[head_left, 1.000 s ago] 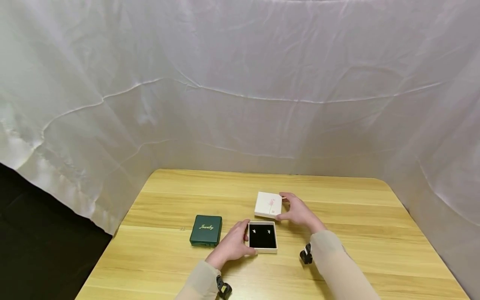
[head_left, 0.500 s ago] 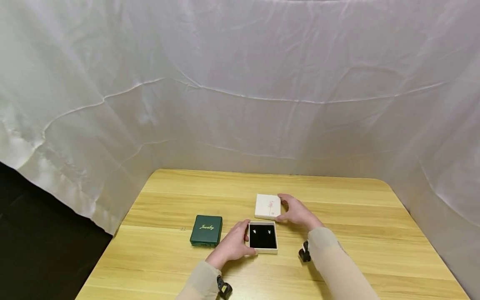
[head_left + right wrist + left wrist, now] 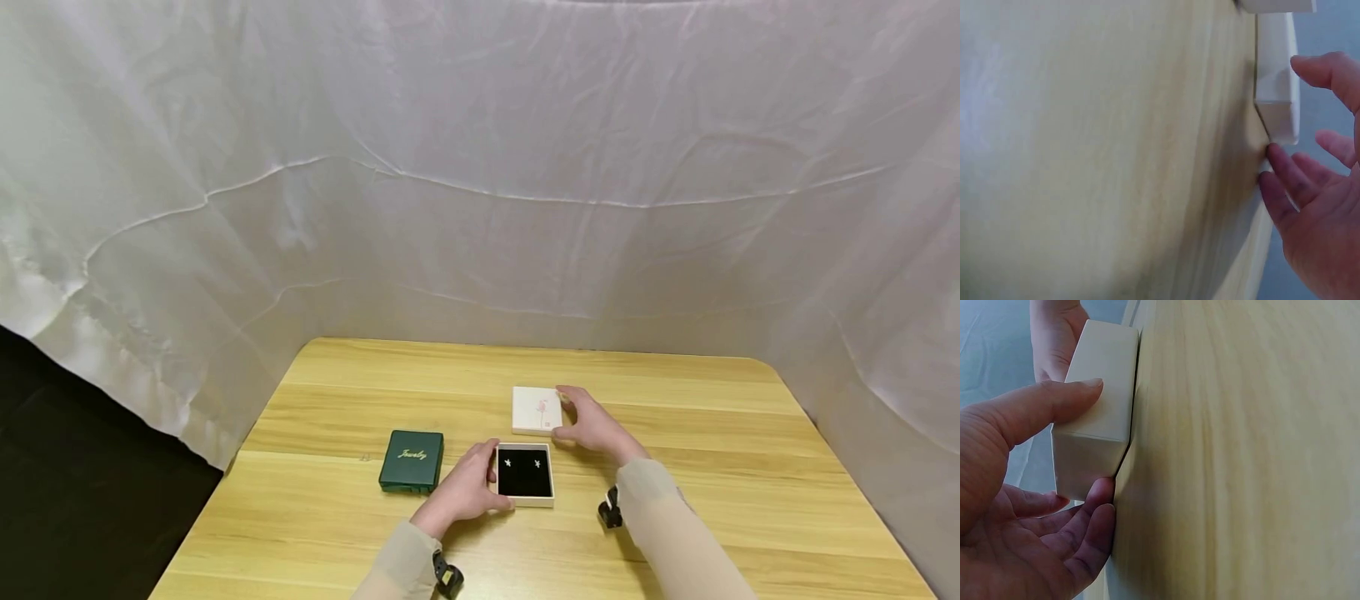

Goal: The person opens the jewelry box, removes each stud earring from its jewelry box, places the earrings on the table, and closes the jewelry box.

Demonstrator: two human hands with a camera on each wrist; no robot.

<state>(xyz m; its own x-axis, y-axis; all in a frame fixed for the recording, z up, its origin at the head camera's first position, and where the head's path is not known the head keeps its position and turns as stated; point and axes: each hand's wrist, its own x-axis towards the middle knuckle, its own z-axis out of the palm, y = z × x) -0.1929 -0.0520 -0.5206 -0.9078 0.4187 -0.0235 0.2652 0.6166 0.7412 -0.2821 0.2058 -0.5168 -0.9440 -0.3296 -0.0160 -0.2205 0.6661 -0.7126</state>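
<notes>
A white jewelry box base [image 3: 553, 475] lies on the table, lined with a black pad [image 3: 525, 483] that bears two small star-like earrings [image 3: 507, 462]. My left hand [image 3: 467, 483] grips the base at its left side; the left wrist view has the thumb on one wall of the box base [image 3: 1100, 415] and the fingers around its corner. Just behind it, the white box lid [image 3: 534, 408], printed with a pink flower, lies flat. My right hand [image 3: 596, 422] holds the lid's right side, thumb [image 3: 1319, 69] at the lid's edge and other fingertips beside its corner.
A dark green box [image 3: 412, 461] with gold "Jewelry" lettering stands left of my left hand. Tiny clear bits [image 3: 365, 457] lie farther left on the wooden table [image 3: 675, 392]. White cloth [image 3: 480, 258] hangs behind and along the sides.
The lid has come down from a slight tilt to lie flat, shifting a little, with the right hand following it. The left hand and the box base have stayed in place.
</notes>
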